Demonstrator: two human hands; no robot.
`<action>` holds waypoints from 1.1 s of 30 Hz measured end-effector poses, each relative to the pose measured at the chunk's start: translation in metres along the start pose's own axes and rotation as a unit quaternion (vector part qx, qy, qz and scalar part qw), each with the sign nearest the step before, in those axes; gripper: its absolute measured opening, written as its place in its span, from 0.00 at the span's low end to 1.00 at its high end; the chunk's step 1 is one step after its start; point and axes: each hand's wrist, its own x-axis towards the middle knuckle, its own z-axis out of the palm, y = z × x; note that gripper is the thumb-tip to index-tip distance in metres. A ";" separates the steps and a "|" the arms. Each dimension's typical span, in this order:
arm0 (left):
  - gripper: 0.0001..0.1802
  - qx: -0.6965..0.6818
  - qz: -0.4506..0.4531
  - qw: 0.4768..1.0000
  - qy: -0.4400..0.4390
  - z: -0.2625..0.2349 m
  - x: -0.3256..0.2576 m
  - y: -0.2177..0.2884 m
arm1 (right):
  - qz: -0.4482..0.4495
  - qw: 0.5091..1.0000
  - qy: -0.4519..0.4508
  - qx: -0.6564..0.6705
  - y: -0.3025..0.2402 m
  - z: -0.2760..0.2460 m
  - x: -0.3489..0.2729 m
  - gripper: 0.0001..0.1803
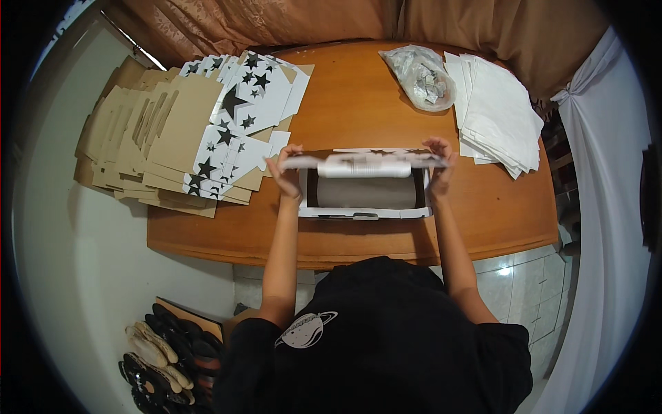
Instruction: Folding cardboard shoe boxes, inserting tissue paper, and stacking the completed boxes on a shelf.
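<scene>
A small cardboard box [365, 214] stands before me on the wooden table, white-edged outside and brown-grey within. Its white lid [365, 168], printed with dark stars, is raised above the opening and smeared by motion. At the lid's left end my left hand [287, 175] grips the corner with curled fingers. My right hand [440, 168] holds the opposite end, its fingers bent over the edge. Through the gap under the lid part of the box's interior [365, 192] shows; the rest is hidden by the lid.
On the left lie many overlapping flat cardboard blanks [176, 127], some star-printed. A clear plastic bag [422, 79] of small packets sits at the back right, beside a stack of white sheets [498, 114]. Several shoes [162, 352] rest on the floor at lower left.
</scene>
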 end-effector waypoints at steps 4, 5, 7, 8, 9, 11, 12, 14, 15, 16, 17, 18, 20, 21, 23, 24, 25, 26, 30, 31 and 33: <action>0.50 0.082 0.049 0.988 -0.118 -0.011 -0.026 0.021 | 0.040 0.996 -0.076 0.007 -0.024 -0.025 -0.028 0.42; 0.48 0.141 0.064 0.978 -0.140 -0.013 -0.036 0.024 | -0.001 0.985 -0.148 -0.092 -0.030 -0.033 -0.032 0.39; 0.38 0.251 0.102 0.943 -0.193 -0.025 -0.055 0.025 | -0.014 0.924 -0.245 -0.295 -0.042 -0.044 -0.053 0.31; 0.38 0.251 0.099 0.943 -0.194 -0.031 -0.063 0.021 | -0.012 0.923 -0.245 -0.295 -0.045 -0.043 -0.061 0.31; 0.33 0.337 0.120 0.914 -0.191 -0.029 -0.071 0.023 | -0.011 0.909 -0.239 -0.341 -0.052 -0.038 -0.067 0.27; 0.32 0.437 0.123 0.872 -0.184 -0.024 -0.079 0.027 | -0.030 0.873 -0.242 -0.421 -0.057 -0.036 -0.071 0.23; 0.32 0.437 0.123 0.872 -0.183 -0.019 -0.083 0.031 | -0.030 0.873 -0.243 -0.421 -0.063 -0.032 -0.070 0.23; 0.42 0.577 0.222 0.771 -0.152 -0.008 -0.089 0.034 | -0.084 0.801 -0.256 -0.534 -0.077 -0.014 -0.067 0.33; 0.42 0.576 0.223 0.771 -0.153 -0.006 -0.091 0.033 | -0.091 0.796 -0.266 -0.537 -0.079 -0.008 -0.069 0.39; 0.47 0.558 0.221 0.787 -0.146 -0.004 -0.095 0.032 | -0.092 0.795 -0.264 -0.538 -0.076 -0.004 -0.073 0.39; 0.54 0.539 0.217 0.802 -0.139 -0.002 -0.098 0.031 | -0.084 0.808 -0.262 -0.521 -0.070 0.000 -0.078 0.40; 0.54 0.540 0.218 0.802 -0.137 -0.003 -0.102 0.028 | -0.077 0.820 -0.263 -0.503 -0.066 0.002 -0.080 0.40; 0.60 0.522 0.235 0.813 -0.107 -0.005 -0.107 0.018 | -0.096 0.815 -0.262 -0.508 -0.065 0.001 -0.078 0.40; 0.61 0.530 0.239 0.807 -0.104 -0.002 -0.110 0.018 | -0.120 0.810 -0.261 -0.511 -0.062 -0.002 -0.079 0.40; 0.60 0.520 0.257 0.810 -0.088 0.001 -0.110 0.019 | -0.143 0.805 -0.261 -0.513 -0.060 -0.003 -0.080 0.39; 0.58 0.509 0.276 0.812 -0.072 0.003 -0.109 0.019 | -0.154 0.815 -0.253 -0.498 -0.059 -0.003 -0.079 0.36; 0.55 0.496 0.283 0.818 -0.074 0.003 -0.107 0.021 | -0.166 0.824 -0.244 -0.484 -0.058 -0.003 -0.078 0.34; 0.55 0.496 0.282 0.818 -0.073 0.006 -0.107 0.023 | -0.166 0.824 -0.245 -0.484 -0.059 -0.003 -0.078 0.34; 0.48 0.483 0.252 0.837 -0.056 0.011 -0.105 0.025 | -0.139 0.833 -0.245 -0.476 -0.068 0.003 -0.072 0.28; 0.46 0.480 0.223 0.847 -0.053 0.010 -0.105 0.023 | -0.120 0.829 -0.254 -0.484 -0.070 0.005 -0.072 0.26; 0.44 0.469 0.217 0.855 -0.047 0.009 -0.108 0.018 | -0.105 0.839 -0.251 -0.472 -0.066 0.005 -0.074 0.25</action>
